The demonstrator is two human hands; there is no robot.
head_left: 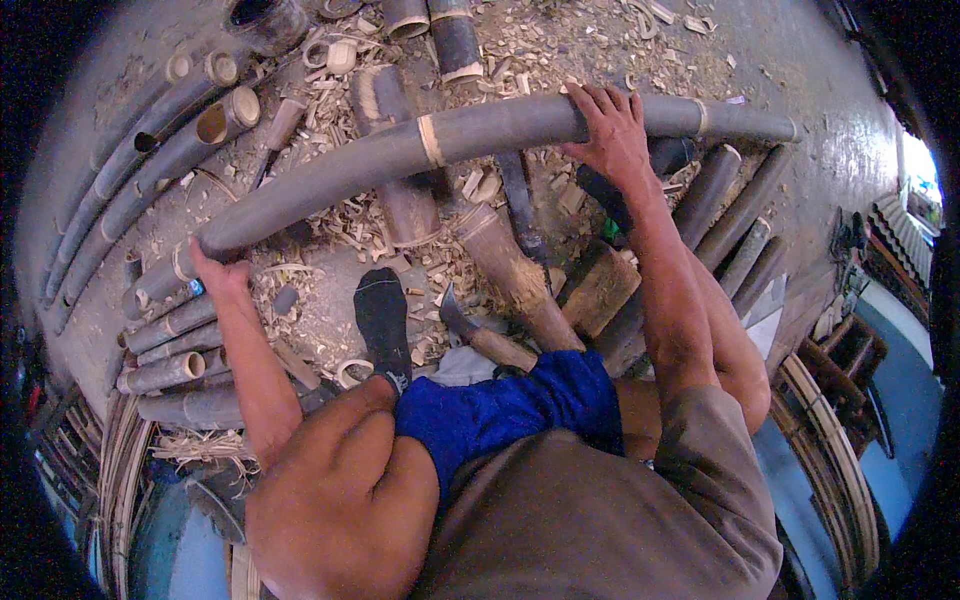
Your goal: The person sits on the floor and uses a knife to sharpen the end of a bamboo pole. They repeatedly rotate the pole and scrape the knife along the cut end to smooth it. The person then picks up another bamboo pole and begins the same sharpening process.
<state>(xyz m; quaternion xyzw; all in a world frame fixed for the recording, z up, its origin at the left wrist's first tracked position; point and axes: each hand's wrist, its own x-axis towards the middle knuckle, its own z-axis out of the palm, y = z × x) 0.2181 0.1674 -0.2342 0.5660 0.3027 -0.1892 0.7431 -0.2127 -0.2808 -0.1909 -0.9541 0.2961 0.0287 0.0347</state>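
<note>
A long grey bamboo pole (pixel 380 160) lies across the floor in front of me, curving from lower left to upper right. My left hand (pixel 220 275) grips it near its left end. My right hand (pixel 610 130) rests on top of it further right, fingers spread over the pole. My foot in a black sock (pixel 383 320) points toward the pole. A thick bamboo stump (pixel 510 275) and a wooden block (pixel 598 290) stand just in front of my knees.
Cut bamboo pieces (pixel 170 350) are stacked at the left, longer poles (pixel 150 150) lie at the upper left and others (pixel 735 215) at the right. Shavings and chips (pixel 540 50) cover the concrete floor. A hatchet-like tool (pixel 480 335) lies near my knee.
</note>
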